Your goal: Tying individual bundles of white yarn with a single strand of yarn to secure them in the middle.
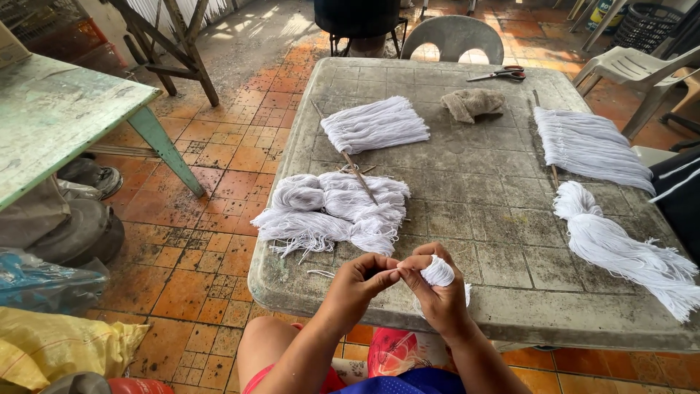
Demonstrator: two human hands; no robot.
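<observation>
At table near edge, head view: your right hand (437, 292) grips a small white yarn bundle (439, 273), fingers closed round it. Your left hand (361, 281) sits just beside it, fingertips pinched narrow on a thin strand running to the bundle. Both hands hover over the front rim of the grey table (503, 306), close to your body.

Step, by my read: binding or knotting the head of one bundle. Next move likely needs steady tension on the strand w/ left pinch while right keeps the bundle from twisting. Can't tell if a knot is there yet, too small.

Rest of table:
- pile of finished-looking white bundles (332, 211), just ahead-left of your hands, a thin stick (359, 177) lying across it
- flat white yarn hank (375, 124) further back
- 2nd flat hank (587, 146) at right, long white tassel (620, 248) in front of it
- brown rag (472, 103), far centre
- red-handled scissors (499, 73), far edge, well apart from hands

Packages etc: yellow sack (58, 346) on floor lower left, bluish plastic bag (36, 281) above it. No labels or signs legible.
</observation>
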